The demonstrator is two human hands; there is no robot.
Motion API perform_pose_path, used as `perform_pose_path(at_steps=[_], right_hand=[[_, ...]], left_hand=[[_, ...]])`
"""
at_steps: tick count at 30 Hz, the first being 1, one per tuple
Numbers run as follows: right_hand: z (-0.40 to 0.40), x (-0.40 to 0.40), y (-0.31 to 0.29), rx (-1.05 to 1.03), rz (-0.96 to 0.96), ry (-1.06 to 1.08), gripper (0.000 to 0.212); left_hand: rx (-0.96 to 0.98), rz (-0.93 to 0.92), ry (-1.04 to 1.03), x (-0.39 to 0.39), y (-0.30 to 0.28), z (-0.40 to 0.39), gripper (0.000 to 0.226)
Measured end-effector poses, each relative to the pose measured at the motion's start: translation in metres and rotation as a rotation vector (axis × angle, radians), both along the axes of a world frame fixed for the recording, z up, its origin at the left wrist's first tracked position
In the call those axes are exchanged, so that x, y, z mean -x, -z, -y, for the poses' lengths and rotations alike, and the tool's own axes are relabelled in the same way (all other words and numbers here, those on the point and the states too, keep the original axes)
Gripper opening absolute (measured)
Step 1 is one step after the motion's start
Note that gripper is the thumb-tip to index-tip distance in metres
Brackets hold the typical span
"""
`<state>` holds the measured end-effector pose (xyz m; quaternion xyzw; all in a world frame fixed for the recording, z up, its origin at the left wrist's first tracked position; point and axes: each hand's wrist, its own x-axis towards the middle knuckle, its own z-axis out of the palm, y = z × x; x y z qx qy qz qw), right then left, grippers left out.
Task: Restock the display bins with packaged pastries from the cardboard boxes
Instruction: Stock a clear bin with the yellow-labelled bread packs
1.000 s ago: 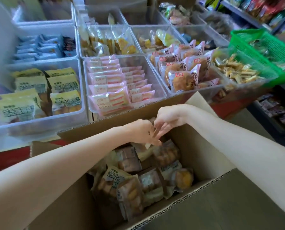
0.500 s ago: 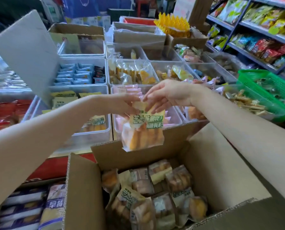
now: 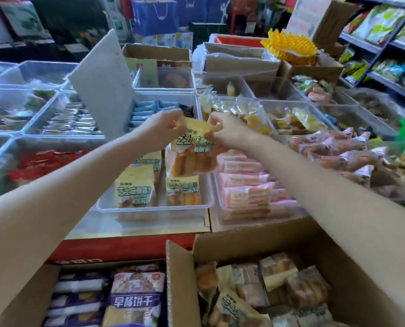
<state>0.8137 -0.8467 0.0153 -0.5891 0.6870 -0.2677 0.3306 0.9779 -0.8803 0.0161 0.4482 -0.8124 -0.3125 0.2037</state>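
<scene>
A yellow pastry packet (image 3: 192, 156) hangs in the air by its top edge. My left hand (image 3: 163, 128) pinches its left corner and my right hand (image 3: 225, 131) pinches its right corner. It hangs above a clear display bin (image 3: 154, 210) that holds several matching yellow packets. At the bottom right stands an open cardboard box (image 3: 251, 239) with several more pastry packets (image 3: 274, 289) inside.
A bin of pink packets (image 3: 246, 192) sits right of the yellow bin. A second cardboard box (image 3: 29, 293) with biscuit packs stands at the bottom left. Many clear bins cover the counter behind, a grey lid (image 3: 104, 83) leans upright, and shelves (image 3: 385, 43) line the right.
Both hands have lifted a yellow packet out of the cardboard box and carried it up and forward over the display bin. The view has tilted up.
</scene>
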Motion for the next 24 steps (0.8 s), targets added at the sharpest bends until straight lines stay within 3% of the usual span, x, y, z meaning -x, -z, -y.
perform_pose_path(at_steps=[1,4,6,11,18,24], right_hand=[[0.007,-0.009,0.012,0.003,-0.019,-0.006,0.025],[0.021,-0.026,0.047,0.020,-0.363,-0.077,0.018],[0.024,-0.028,0.069,-0.025,-0.446,-0.124,0.019],[0.027,-0.025,0.118,-0.211,-0.428,-0.133,0.012],[0.032,-0.024,0.140,-0.296,-0.365,-0.207,0.011],[0.029,-0.025,0.141,-0.293,-0.330,-0.217,0.040]], left_hand=[[-0.001,0.028,-0.031,-0.006,0.009,0.006,0.006],[-0.046,0.127,-0.064,-0.019,0.044,0.023,0.006],[-0.110,0.205,-0.032,-0.024,0.069,0.032,0.013],[-0.224,0.361,-0.001,-0.036,0.132,0.051,0.030],[0.025,0.521,0.041,-0.025,0.186,0.079,0.030],[0.139,0.668,0.170,-0.010,0.203,0.093,0.045]])
